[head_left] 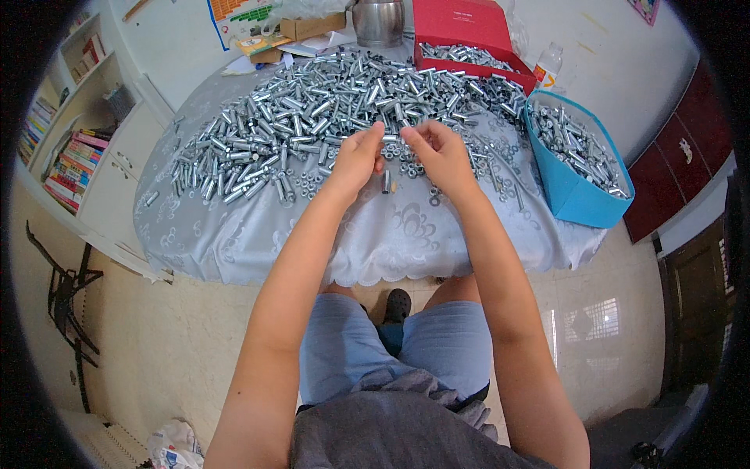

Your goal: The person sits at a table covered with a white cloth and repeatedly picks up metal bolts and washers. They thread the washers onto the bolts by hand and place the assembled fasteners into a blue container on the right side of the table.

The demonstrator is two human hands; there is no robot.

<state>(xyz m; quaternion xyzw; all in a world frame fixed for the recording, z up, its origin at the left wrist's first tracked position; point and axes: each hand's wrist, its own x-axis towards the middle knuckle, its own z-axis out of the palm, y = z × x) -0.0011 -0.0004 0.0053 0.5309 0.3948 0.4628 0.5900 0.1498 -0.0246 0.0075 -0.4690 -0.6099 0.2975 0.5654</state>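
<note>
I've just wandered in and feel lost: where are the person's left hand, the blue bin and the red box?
Left hand [359, 160], head view: middle of the hand.
Blue bin [582, 204], head view: its outer wall.
Red box [461, 33], head view: inside of its raised lid.

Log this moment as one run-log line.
left hand: curled, hold unclear | right hand: curled, hold unclear | between wrists: metal cylinder | beyond: heaped metal parts | right: blue bin, filled

Fasteners [305, 117] on table [234, 246], more in basket [587, 206] at right, more in box [461, 25] behind, bookcase [117, 189] at left
</note>
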